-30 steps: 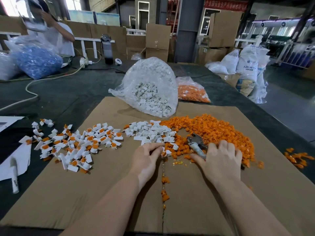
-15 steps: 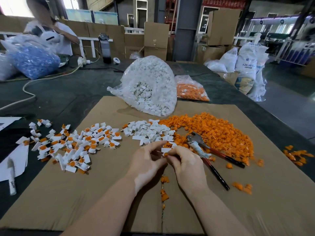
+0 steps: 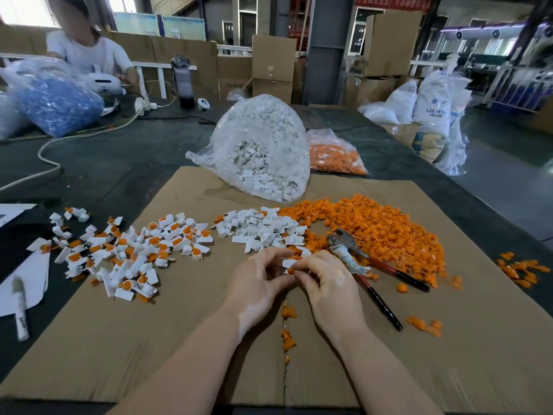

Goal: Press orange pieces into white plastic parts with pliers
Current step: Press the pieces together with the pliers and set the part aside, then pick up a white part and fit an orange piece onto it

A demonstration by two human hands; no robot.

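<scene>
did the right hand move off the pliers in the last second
Yes. The right hand left the pliers, which lie on the cardboard, and shifted left to meet the left hand at a white part.

Dark table (image 3: 125, 163), cardboard sheet (image 3: 179, 339), cable (image 3: 45, 151), marker (image 3: 21, 310)

We pinch 1 white part (image 3: 288, 262) between our left hand (image 3: 259, 280) and right hand (image 3: 324, 281) over the cardboard sheet (image 3: 167, 339). The pliers (image 3: 363, 266) lie just right of our hands, beside the orange pieces (image 3: 386, 226).
</scene>
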